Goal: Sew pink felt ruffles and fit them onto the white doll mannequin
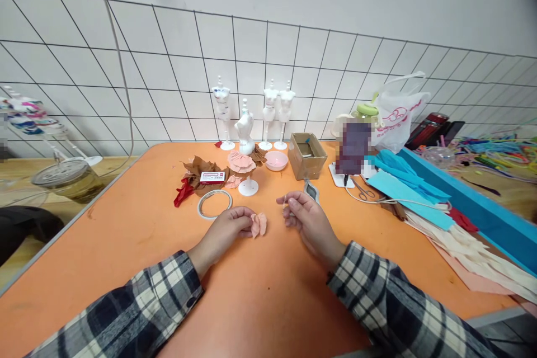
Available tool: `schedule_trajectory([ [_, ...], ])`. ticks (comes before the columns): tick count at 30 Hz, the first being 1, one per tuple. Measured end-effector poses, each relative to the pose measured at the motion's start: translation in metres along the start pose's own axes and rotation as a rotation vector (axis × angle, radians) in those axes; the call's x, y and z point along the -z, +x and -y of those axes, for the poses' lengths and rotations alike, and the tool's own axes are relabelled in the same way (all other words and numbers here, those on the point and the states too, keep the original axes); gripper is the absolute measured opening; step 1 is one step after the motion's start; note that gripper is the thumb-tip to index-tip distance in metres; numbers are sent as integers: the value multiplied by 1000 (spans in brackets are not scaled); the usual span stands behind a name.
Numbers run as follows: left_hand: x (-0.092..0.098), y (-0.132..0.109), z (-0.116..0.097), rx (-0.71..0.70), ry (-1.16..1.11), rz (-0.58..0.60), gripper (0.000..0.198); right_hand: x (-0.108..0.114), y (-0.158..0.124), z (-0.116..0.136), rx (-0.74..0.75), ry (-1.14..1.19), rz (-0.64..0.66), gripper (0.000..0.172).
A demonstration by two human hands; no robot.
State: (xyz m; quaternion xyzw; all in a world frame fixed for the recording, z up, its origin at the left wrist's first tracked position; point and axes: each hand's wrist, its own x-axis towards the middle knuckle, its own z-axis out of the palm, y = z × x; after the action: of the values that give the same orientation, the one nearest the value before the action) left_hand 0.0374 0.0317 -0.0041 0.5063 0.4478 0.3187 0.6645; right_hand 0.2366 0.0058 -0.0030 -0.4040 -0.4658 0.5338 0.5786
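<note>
My left hand (233,224) pinches a small gathered piece of peach crepe paper (259,225) above the orange table (235,296). To the right, apart from it, my right hand (309,217) is closed with thumb and fingertips together; what they hold is too small to make out. A roll of tape (215,204) lies flat beyond my left hand. Behind it, a ruffled peach paper skirt (240,161) sits on a small white stand (248,187), beside crumpled brown paper (200,165) with a white and red box (212,177) on it.
Several white mini dress forms (245,126) stand at the back by a pink bowl (276,160) and a cardboard box (308,155). On the right lie scissors (364,190), a cable, a phone on a stand (354,148) and stacked coloured paper (411,196) beside a blue tray edge (482,218).
</note>
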Motion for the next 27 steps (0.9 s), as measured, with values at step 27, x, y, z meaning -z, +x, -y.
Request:
schedule_trajectory([
  [27, -14, -6, 8, -86, 330, -38, 71, -14, -10, -19, 98, -415, 156, 12],
])
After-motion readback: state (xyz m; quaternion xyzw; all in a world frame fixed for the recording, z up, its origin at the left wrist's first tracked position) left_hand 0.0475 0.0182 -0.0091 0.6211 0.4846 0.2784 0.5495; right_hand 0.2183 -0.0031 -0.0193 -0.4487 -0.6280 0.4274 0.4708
